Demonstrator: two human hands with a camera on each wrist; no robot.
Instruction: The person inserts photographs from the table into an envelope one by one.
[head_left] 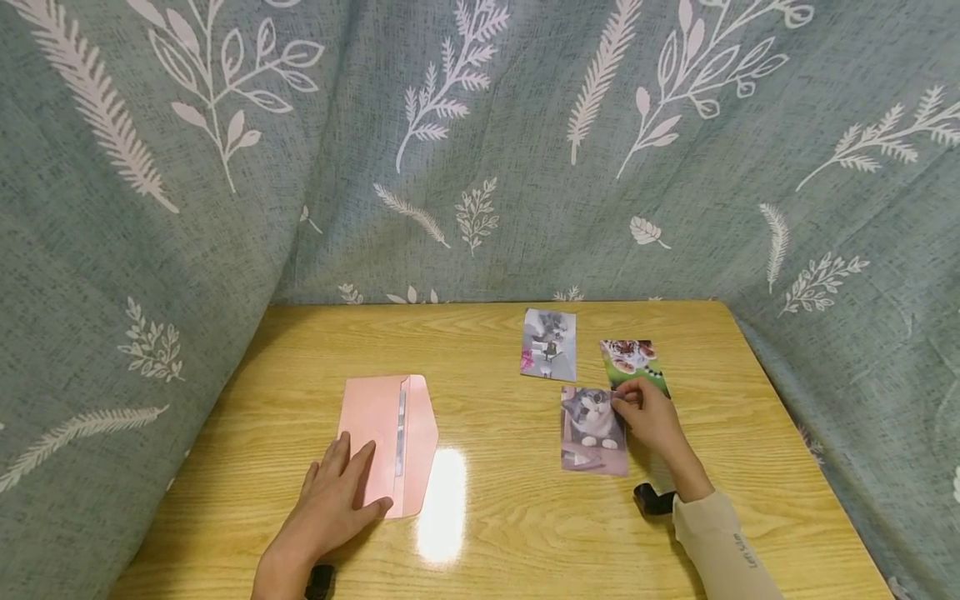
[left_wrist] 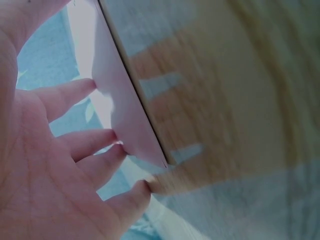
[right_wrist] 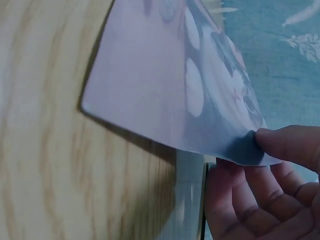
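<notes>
A pink envelope [head_left: 375, 417] lies on the left of the table, its pointed flap unfolded to the right. A strip of a picture shows along its opening. My left hand [head_left: 330, 496] rests on the envelope's near part with fingers spread; in the left wrist view the fingertips [left_wrist: 117, 137] touch the pink paper [left_wrist: 120, 95]. Between thumb and fingers, my right hand [head_left: 651, 417] pinches the right edge of a cat photo card [head_left: 592, 437]. In the right wrist view this card [right_wrist: 145, 85] bends upward at the pinched edge.
A tiger photo card [head_left: 633, 357] lies beyond the right hand, partly covered by it. Farther back is another cat picture card [head_left: 551, 346]. Leaf-patterned curtain cloth [head_left: 480, 208] hangs behind and beside the wooden table [head_left: 495, 533].
</notes>
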